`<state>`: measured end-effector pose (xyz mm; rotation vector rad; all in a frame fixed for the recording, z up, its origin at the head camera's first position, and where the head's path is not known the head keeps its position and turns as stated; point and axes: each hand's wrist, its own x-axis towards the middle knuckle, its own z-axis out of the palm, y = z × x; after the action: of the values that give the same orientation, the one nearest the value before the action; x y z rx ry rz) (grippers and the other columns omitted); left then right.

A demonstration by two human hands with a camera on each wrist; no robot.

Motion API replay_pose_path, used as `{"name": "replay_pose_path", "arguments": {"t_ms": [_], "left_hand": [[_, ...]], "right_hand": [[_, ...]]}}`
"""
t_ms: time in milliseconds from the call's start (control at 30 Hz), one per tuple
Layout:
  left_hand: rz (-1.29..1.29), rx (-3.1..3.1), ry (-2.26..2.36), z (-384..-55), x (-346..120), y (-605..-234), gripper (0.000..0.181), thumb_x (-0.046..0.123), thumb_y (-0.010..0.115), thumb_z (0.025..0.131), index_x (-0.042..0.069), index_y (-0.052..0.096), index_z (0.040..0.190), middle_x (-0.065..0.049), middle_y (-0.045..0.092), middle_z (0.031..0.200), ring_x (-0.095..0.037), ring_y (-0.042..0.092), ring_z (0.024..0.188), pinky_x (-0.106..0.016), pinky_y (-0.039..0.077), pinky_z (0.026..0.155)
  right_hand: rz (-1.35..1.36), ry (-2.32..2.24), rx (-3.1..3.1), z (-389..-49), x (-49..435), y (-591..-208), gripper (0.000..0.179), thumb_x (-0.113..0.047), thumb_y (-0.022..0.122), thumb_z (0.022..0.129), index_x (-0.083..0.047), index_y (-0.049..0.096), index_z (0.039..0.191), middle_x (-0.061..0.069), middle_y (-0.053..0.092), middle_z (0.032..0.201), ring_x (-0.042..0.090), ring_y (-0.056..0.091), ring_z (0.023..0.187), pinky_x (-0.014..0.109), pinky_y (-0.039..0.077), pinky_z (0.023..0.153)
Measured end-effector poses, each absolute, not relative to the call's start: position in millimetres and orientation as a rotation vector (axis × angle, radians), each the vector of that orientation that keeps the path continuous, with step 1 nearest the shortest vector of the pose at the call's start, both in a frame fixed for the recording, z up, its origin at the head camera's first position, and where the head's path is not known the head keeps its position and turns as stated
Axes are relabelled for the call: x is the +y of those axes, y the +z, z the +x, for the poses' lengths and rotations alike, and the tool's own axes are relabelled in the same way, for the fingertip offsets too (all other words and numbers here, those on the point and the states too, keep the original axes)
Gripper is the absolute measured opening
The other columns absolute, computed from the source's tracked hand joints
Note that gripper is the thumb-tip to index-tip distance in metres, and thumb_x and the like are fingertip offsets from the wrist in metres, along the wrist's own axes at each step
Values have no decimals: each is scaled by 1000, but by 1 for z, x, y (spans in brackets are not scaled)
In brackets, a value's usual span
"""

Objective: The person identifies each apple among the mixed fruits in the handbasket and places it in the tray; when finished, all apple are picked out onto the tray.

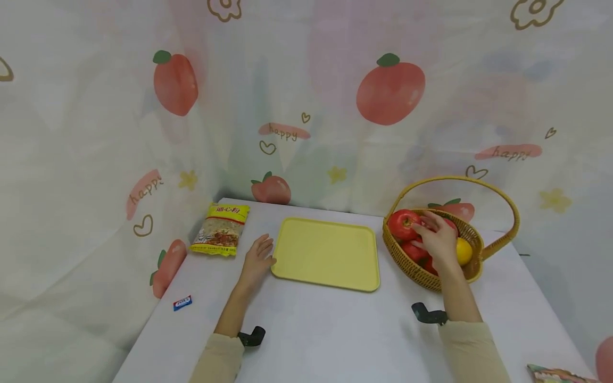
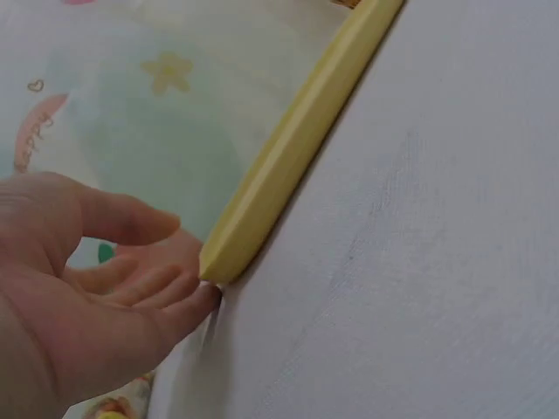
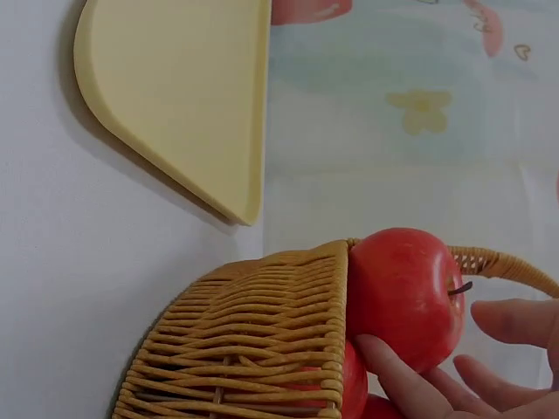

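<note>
My right hand [image 1: 439, 242] reaches into a wicker basket [image 1: 416, 274] on the right. In the right wrist view a red apple [image 3: 403, 292] sits high at the basket's rim, one fingertip right at its underside and another finger apart from it near the stem. More red apples and a yellow fruit [image 1: 463, 251] lie in the basket, partly covered by the hand. My left hand [image 1: 257, 259], its fingers loosely bent and holding nothing, is beside the left edge of a yellow tray [image 1: 325, 255]. The left wrist view shows its fingertips close to the tray's corner.
A yellow-topped food bag [image 1: 220, 230] lies at the back left of the white table [image 1: 330, 335]. Nearer is a small blue-and-red packet [image 1: 182, 303]. Another package [image 1: 557, 375] shows at the front right. A tall handle [image 1: 507, 242] arches over the basket. Printed cloth hangs behind.
</note>
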<state>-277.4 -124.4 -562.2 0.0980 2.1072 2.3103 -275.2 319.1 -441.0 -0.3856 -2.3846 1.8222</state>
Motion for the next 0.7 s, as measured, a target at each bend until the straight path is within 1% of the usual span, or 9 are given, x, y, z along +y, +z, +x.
{"name": "replay_pose_path", "arguments": {"t_ms": [100, 167, 233, 333, 400, 433, 500, 700], "left_hand": [[70, 2058, 2365, -275, -120, -567, 77, -30, 47, 86, -9, 27, 158, -36, 36, 158, -47, 33, 150, -56, 30, 124], [43, 2046, 2382, -275, -118, -570, 80, -33, 42, 82, -10, 28, 157, -36, 37, 158, -46, 33, 150, -53, 29, 125], [20, 2037, 2399, -275, -116, -572, 83, -36, 39, 79, -10, 29, 157, -36, 37, 157, -46, 33, 151, -51, 28, 125], [-17, 2032, 2409, -274, -115, -574, 85, -37, 36, 76, -11, 30, 156, -35, 38, 158, -45, 33, 151, -49, 28, 126], [-35, 2024, 2413, -273, -115, -573, 85, -37, 36, 76, -10, 30, 157, -34, 38, 158, -44, 33, 151, -49, 28, 126], [-46, 2021, 2409, -273, -114, -573, 85, -37, 37, 77, -9, 31, 157, -33, 39, 158, -43, 33, 151, -48, 28, 126], [-61, 2020, 2400, -272, -114, -573, 85, -37, 38, 77, -8, 31, 157, -32, 40, 158, -43, 34, 151, -47, 29, 126], [-110, 2013, 2382, -271, -115, -570, 86, -36, 40, 78, -6, 32, 158, -31, 42, 157, -42, 38, 149, -46, 33, 123]], "right_hand": [[-442, 1791, -2365, -278, 316, -443, 64, -18, 60, 107, -15, 33, 164, 15, 41, 164, 18, 58, 122, 35, 63, 85], [-461, 1749, -2362, -281, 314, -444, 66, -17, 63, 105, -14, 34, 164, 14, 43, 163, 18, 58, 121, 34, 64, 80], [-460, 1708, -2373, -283, 312, -446, 68, -16, 64, 104, -14, 32, 164, 15, 44, 162, 24, 61, 121, 34, 65, 76], [-442, 1700, -2396, -287, 310, -447, 72, -18, 63, 105, -12, 26, 166, 16, 39, 164, 38, 60, 127, 38, 65, 73], [-440, 1718, -2399, -288, 307, -448, 73, -18, 61, 105, -13, 23, 167, 16, 36, 166, 44, 58, 130, 40, 65, 75], [-443, 1735, -2397, -288, 307, -448, 73, -18, 61, 106, -13, 22, 167, 16, 34, 167, 45, 56, 132, 41, 64, 76], [-460, 1776, -2379, -289, 307, -449, 73, -19, 60, 106, -14, 21, 168, 15, 31, 169, 44, 53, 136, 42, 64, 78], [-502, 1918, -2281, -290, 310, -450, 71, -19, 60, 106, -17, 23, 167, 14, 29, 170, 41, 45, 143, 46, 61, 86]]}}
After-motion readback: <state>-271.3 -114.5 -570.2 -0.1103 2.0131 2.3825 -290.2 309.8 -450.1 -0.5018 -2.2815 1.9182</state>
